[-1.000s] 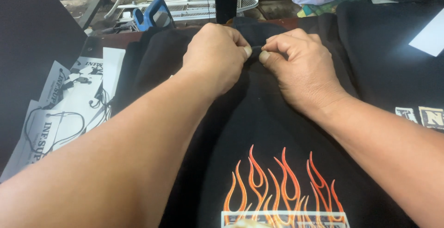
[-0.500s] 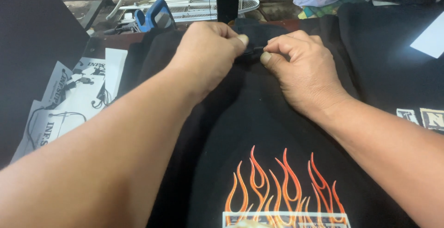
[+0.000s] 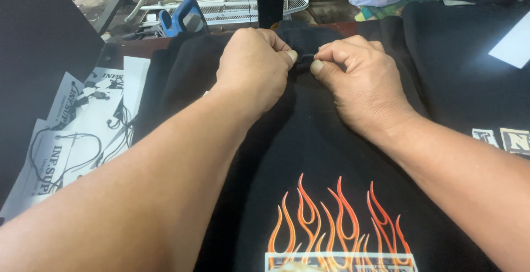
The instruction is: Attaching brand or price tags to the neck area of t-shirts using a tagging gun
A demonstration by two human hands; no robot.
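A: Where is the shirt (image 3: 331,156) seen?

B: It is laid flat across the centre of the frame, black, with an orange flame print (image 3: 337,222) at the bottom centre. Its collar end is at the top centre, just below a dark upright post (image 3: 270,9).

A: How is the left hand (image 3: 251,70) held?

B: It is curled narrow at the top centre, fingers tucked in, thumb tip pressed toward the collar. Black cloth is pinched at the collar edge.

A: And the right hand (image 3: 361,87)?

B: It is placed just beside the left, thumb and forefinger closed on the same fold of the shirt. A small dark piece is seen between the two thumbs; what it is cannot be told.

A: Are the hands touching?

B: The thumb tips are nearly met, with only the pinched cloth between them.

A: What is noted around them?

B: White printed sheets (image 3: 83,134) are spread at the left of the frame, partly under the left forearm. A blue object (image 3: 182,18) is seen at the upper left, beyond the shirt. Another black garment (image 3: 469,73) is laid at the right, with a white paper (image 3: 513,43) on it at the upper right edge.
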